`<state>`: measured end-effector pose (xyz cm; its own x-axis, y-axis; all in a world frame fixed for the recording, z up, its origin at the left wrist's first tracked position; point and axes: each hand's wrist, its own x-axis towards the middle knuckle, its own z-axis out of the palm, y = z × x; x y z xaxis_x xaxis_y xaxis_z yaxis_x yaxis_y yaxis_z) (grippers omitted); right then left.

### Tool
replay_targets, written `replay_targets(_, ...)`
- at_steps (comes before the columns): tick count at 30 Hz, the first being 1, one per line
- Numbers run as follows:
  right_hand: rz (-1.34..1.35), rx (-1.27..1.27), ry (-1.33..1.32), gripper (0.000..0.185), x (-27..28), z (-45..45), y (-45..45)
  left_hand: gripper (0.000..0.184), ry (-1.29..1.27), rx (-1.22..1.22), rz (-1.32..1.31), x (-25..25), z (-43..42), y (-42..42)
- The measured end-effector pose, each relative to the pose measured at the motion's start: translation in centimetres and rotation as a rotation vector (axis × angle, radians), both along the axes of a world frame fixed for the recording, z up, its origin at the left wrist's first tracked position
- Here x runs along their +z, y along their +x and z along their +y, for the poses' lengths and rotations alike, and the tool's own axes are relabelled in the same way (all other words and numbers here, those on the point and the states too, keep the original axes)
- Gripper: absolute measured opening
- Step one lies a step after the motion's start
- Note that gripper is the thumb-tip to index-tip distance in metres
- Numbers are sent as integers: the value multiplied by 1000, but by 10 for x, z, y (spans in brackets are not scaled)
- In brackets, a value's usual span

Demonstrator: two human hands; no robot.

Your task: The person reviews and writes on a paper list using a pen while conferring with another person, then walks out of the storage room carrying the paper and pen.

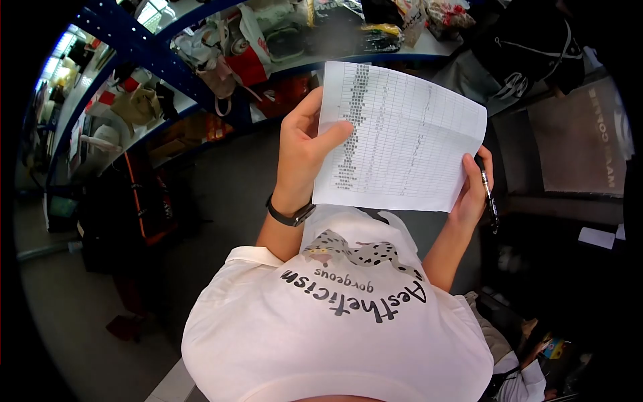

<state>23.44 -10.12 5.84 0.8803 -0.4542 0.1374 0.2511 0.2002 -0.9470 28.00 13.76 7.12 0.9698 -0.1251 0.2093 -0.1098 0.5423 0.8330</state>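
A white sheet of paper (pixel 402 141), printed with a table of rows and columns, is held up in front of my chest. My left hand (pixel 306 144) grips its left edge, thumb on the printed face and the other fingers behind. On the opposite side, my right hand (pixel 474 187) holds the lower right edge between thumb and fingers. A dark pen (pixel 490 201) is also in my right hand, pointing downward outside the sheet. The fingers behind the paper are partly hidden. A dark watch (pixel 292 213) is on my left wrist.
Blue metal shelves (pixel 151 50) with bags and packages stand at the left and ahead. A red and white bag (pixel 249 63) lies on the front shelf. A black bag (pixel 526 50) is at the upper right, above a printed carton (pixel 584 141). Dark floor (pixel 231 167) shows left of me.
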Motion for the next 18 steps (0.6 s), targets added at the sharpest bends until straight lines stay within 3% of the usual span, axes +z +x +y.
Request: replay_targets(18,10,2,-28,26,5,-1,-8,41,97,59,-33,-2,-5,0)
